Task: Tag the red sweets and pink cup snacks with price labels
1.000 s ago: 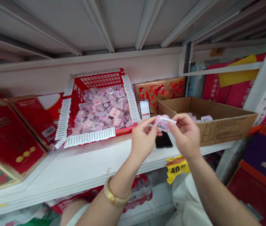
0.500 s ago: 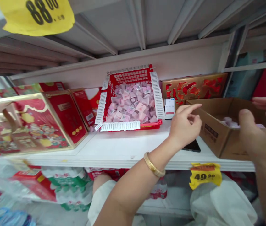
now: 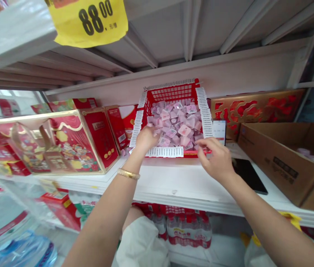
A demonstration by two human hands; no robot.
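Note:
A red plastic basket [image 3: 169,91] stands on the white shelf, its rim covered with strips of printed labels. Inside lies a heap of small pale-pink sealed cups [image 3: 184,130], some with barcode stickers. My left hand [image 3: 147,138], with a gold bangle [image 3: 128,174] on its wrist, reaches over the basket's front left corner onto the cups. Its fingertips are partly hidden, so I cannot tell whether they grip one. My right hand [image 3: 215,158] is at the front right corner, fingers bent and thumb apart, with the fingertips near the rim and the closest cups.
To the right, an open cardboard box [image 3: 281,159] holds several pale cups. A dark flat device [image 3: 250,176] lies before it, and a phone with a lit screen [image 3: 219,131] leans behind. Red gift boxes [image 3: 76,142] stand left. The upper shelf [image 3: 168,31] hangs overhead.
My left hand has gone from beside the cardboard box to the basket's left front. My right hand has left the box and come to the basket's right corner. The view has turned rightward-to-left.

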